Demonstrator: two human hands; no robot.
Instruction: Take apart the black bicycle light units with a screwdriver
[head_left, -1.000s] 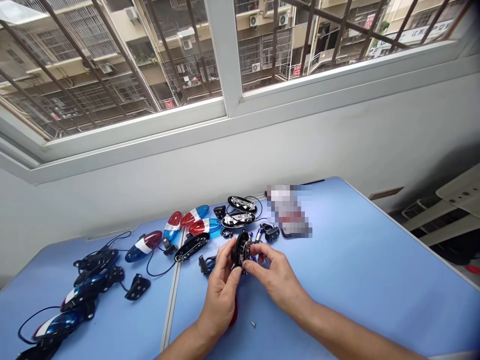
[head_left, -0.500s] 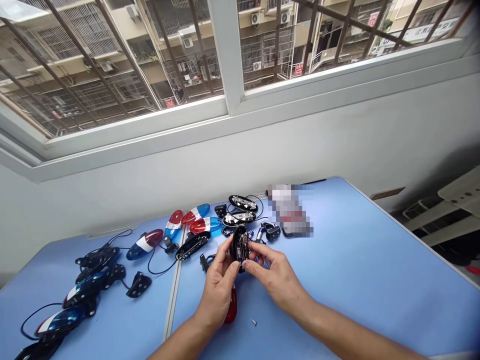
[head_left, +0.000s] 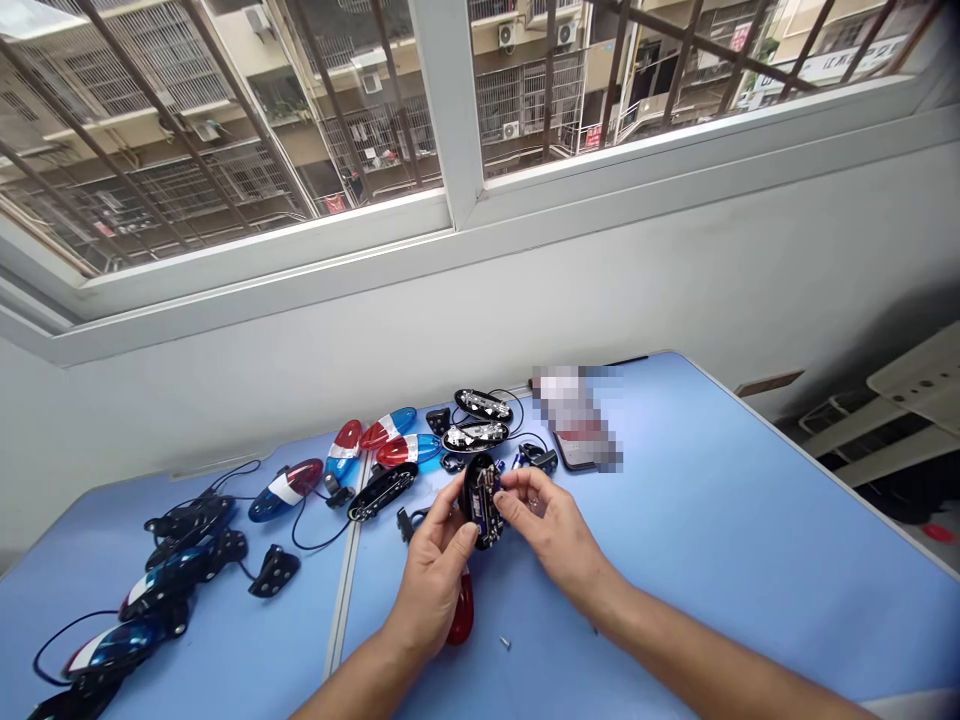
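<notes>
Both my hands hold a black oval lamp housing with a circuit board and blue parts showing in its open side. My left hand grips it from below, and the fingertips of my right hand pinch its right side. Under my left wrist lies a red lens shell, partly hidden. A tiny screw rests on the table just below my hands. Nearest my right fingers, beyond the housing, is a black bracket with blue-handled parts.
Red-and-blue oval lamps and black LED bases with wires lie across the blue table, and more lamps with black mounts lie at left. A pixelated item sits at the back. Barred windows and a wall rise behind.
My hands have turned the housing slightly, and my right fingers have shifted on it. The view has moved a little, so the table sits slightly differently in the picture.
</notes>
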